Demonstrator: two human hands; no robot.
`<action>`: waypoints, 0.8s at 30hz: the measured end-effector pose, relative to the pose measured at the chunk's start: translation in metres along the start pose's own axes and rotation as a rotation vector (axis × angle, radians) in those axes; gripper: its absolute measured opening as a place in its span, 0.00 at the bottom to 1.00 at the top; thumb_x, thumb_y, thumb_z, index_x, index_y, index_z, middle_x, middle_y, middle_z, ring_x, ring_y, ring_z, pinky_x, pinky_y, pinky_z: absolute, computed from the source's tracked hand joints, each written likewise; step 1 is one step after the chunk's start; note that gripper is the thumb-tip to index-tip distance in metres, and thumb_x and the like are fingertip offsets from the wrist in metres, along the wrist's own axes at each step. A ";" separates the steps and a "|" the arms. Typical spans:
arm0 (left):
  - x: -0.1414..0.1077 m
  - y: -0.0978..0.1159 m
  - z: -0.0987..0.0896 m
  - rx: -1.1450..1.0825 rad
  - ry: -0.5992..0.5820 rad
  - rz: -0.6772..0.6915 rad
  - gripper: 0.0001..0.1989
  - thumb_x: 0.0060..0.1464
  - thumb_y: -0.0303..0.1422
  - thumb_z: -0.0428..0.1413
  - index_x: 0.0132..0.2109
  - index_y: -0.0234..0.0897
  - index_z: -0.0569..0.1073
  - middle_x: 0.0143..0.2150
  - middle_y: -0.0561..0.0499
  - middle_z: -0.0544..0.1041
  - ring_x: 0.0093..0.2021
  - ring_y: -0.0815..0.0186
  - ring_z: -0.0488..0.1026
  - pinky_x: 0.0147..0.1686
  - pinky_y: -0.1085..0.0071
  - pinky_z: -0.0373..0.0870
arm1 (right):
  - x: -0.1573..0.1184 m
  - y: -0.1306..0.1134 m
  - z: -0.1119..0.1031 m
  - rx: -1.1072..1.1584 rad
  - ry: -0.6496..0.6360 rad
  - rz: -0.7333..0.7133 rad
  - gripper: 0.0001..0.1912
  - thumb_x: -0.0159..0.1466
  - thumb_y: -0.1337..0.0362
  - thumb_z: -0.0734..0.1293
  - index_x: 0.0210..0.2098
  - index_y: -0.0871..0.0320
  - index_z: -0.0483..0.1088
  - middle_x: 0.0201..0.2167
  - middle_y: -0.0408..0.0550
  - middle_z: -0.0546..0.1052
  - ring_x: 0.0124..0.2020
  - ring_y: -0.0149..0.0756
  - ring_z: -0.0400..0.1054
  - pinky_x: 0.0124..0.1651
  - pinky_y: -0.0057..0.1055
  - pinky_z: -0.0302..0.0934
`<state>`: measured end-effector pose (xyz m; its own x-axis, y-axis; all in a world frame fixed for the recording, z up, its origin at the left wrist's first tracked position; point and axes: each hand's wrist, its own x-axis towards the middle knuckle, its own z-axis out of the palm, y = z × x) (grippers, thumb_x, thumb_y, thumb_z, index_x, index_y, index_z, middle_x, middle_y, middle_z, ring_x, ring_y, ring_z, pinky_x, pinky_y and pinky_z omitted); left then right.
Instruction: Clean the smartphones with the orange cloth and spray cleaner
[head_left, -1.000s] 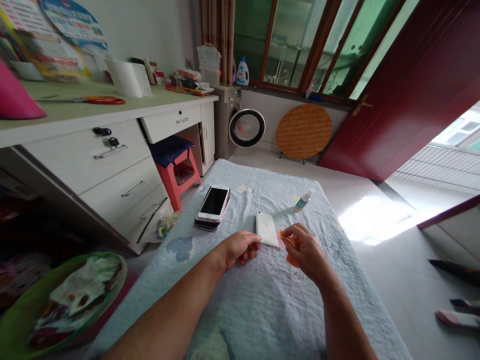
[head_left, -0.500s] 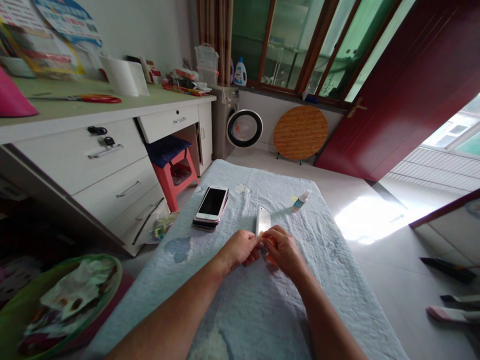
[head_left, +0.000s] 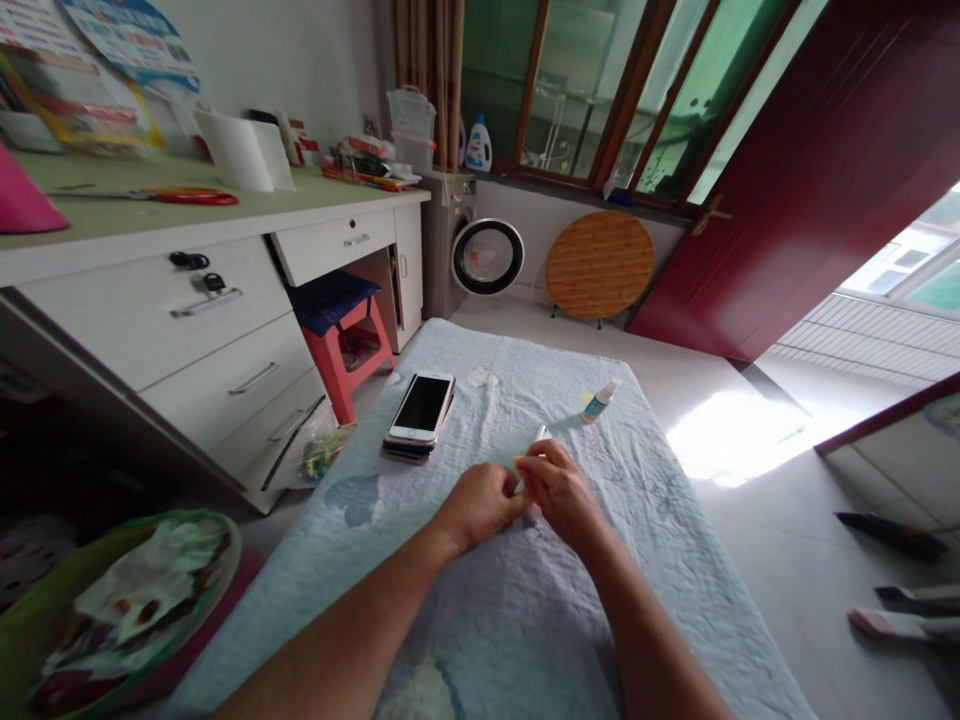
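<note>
Holding a phone (head_left: 541, 433) edge-up over the near middle of the cloth-covered desk (head_left: 480, 590), the left hand (head_left: 484, 505) curls closed; the right hand (head_left: 561, 492) pinches an orange cloth (head_left: 533, 491) against it. Handling looks under way, with the phone not laid down; how much remains cannot be told. Stacked phones (head_left: 422, 408) lie left, a spray bottle (head_left: 598, 403) far right.

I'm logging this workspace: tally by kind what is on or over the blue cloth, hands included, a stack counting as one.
Phone stack: 1
Small bottle: 1
Pale phone, mostly hidden: 1
Orange piece, mostly hidden: 1
Hands, left hand and right hand: 2
Total: 6
</note>
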<state>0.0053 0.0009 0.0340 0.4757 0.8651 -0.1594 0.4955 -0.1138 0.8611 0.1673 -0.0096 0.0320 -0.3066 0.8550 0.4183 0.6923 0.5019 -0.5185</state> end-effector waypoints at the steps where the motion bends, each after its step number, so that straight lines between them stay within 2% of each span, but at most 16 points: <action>1: 0.000 0.002 0.001 0.057 0.031 0.012 0.17 0.53 0.40 0.52 0.22 0.34 0.69 0.17 0.54 0.68 0.19 0.70 0.65 0.21 0.75 0.53 | 0.001 0.005 0.000 -0.017 0.021 0.009 0.15 0.67 0.67 0.58 0.40 0.56 0.76 0.37 0.51 0.71 0.38 0.35 0.66 0.41 0.31 0.62; 5: -0.001 0.005 0.003 0.203 0.121 0.096 0.18 0.52 0.41 0.52 0.21 0.35 0.68 0.18 0.55 0.66 0.21 0.70 0.63 0.23 0.73 0.49 | 0.004 0.025 -0.004 -0.064 0.092 0.079 0.14 0.66 0.67 0.58 0.39 0.57 0.76 0.37 0.51 0.71 0.37 0.35 0.66 0.40 0.31 0.62; 11: -0.004 0.008 0.005 0.252 0.123 0.121 0.12 0.51 0.36 0.52 0.24 0.35 0.71 0.20 0.55 0.69 0.22 0.71 0.65 0.24 0.74 0.49 | 0.005 0.039 -0.014 -0.067 0.195 0.166 0.14 0.66 0.66 0.58 0.40 0.58 0.76 0.39 0.51 0.70 0.38 0.35 0.67 0.42 0.31 0.62; 17: -0.005 0.009 0.007 0.263 0.152 0.139 0.12 0.50 0.34 0.52 0.22 0.35 0.69 0.19 0.55 0.67 0.22 0.71 0.64 0.24 0.74 0.49 | 0.007 0.052 -0.014 -0.016 0.271 0.227 0.14 0.65 0.65 0.58 0.40 0.59 0.75 0.38 0.51 0.70 0.39 0.36 0.67 0.43 0.32 0.62; 24: -0.004 0.006 0.006 0.186 0.149 0.150 0.14 0.51 0.34 0.51 0.20 0.35 0.66 0.17 0.55 0.66 0.21 0.71 0.65 0.23 0.76 0.52 | 0.005 0.072 -0.013 0.084 0.231 0.350 0.14 0.63 0.61 0.59 0.37 0.60 0.75 0.34 0.50 0.72 0.36 0.37 0.67 0.40 0.32 0.61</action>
<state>0.0107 -0.0059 0.0372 0.4486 0.8925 0.0478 0.5587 -0.3218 0.7644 0.2246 0.0288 0.0066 0.0989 0.9288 0.3572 0.6703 0.2031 -0.7137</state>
